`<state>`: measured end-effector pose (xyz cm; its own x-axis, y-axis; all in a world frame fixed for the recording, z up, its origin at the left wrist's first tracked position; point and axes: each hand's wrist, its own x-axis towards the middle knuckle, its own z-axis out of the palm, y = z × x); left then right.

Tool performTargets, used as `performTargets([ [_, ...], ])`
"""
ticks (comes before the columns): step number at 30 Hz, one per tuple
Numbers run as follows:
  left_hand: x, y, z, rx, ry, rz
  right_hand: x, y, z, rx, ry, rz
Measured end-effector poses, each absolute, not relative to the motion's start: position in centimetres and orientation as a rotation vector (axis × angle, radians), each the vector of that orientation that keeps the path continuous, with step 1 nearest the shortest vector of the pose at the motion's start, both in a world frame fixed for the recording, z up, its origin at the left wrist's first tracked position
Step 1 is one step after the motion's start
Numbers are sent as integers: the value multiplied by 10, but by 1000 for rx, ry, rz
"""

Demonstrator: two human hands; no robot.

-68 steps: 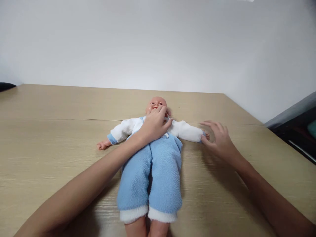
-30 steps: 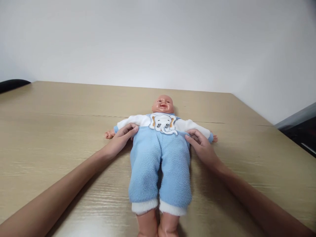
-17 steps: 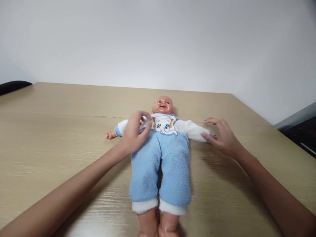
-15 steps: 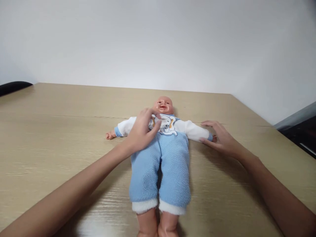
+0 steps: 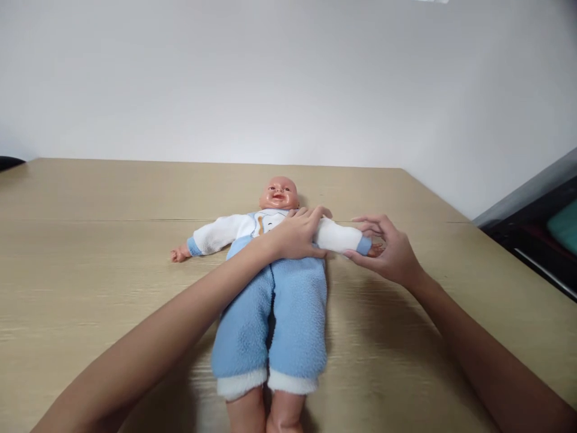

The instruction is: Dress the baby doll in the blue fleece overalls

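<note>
A baby doll (image 5: 274, 313) in light-blue fleece overalls and a white top lies face up on a wooden table (image 5: 90, 252), head away from me. My left hand (image 5: 297, 234) reaches across its chest and grips the doll's sleeve at the shoulder on the right side. My right hand (image 5: 387, 249) pinches the blue cuff at the end of that same sleeve (image 5: 340, 237), covering the doll's little hand. The doll's other arm (image 5: 205, 237) lies stretched out to the left, untouched. The bare legs run off the bottom edge.
A plain white wall rises behind the table. At the far right stands a dark piece of furniture (image 5: 536, 240) with something teal inside. A dark object (image 5: 6, 162) peeks in at the left edge. The table's right edge runs diagonally past my right forearm.
My left hand slid from the chest's left side across to the doll's shoulder on the right. My right hand closed from an open hover onto the cuff. The view shifted slightly.
</note>
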<state>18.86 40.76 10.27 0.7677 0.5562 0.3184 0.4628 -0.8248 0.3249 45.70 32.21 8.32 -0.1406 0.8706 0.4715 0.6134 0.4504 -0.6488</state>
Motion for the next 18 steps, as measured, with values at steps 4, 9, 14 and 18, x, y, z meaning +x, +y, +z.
performTargets([
  [4, 184, 402, 102, 2768, 785, 643, 436, 313, 87, -1226, -1711, 589],
  [9, 179, 400, 99, 2712, 734, 819, 433, 321, 72, -1061, -1406, 935],
  [14, 171, 403, 96, 2411, 675, 1041, 427, 327, 47, -1238, -1620, 805],
  [18, 158, 403, 97, 2141, 704, 1164, 413, 320, 39, -1206, -1983, 655],
])
